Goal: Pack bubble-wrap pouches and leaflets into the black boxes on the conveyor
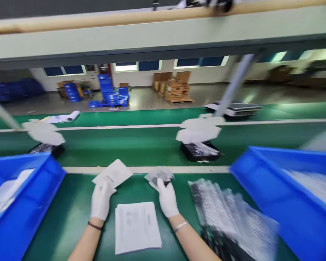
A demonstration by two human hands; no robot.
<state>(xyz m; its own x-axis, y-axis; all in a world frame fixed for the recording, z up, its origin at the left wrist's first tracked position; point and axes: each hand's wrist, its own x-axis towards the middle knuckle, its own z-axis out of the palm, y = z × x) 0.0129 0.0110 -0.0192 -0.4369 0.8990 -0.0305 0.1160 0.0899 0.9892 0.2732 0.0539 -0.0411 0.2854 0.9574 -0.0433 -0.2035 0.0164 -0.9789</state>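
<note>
In a white glove, my left hand (101,197) is closed on a printed white leaflet (115,174), held over the green bench. My right hand (167,199), gloved too, grips a small clear plastic bag (159,175) with something dark inside that I cannot make out. Between my forearms lies a stack of printed sheets (137,227). Right of my right hand, several clear plastic bags (222,210) with black contents lie in an overlapping row.
Blue bins stand at the left (40,192) and right (263,177). Past a pale rail, the green conveyor belt (125,145) bears an open black box (199,150) with white flaps and another dark box (47,148). A slanted post (236,83) rises beyond.
</note>
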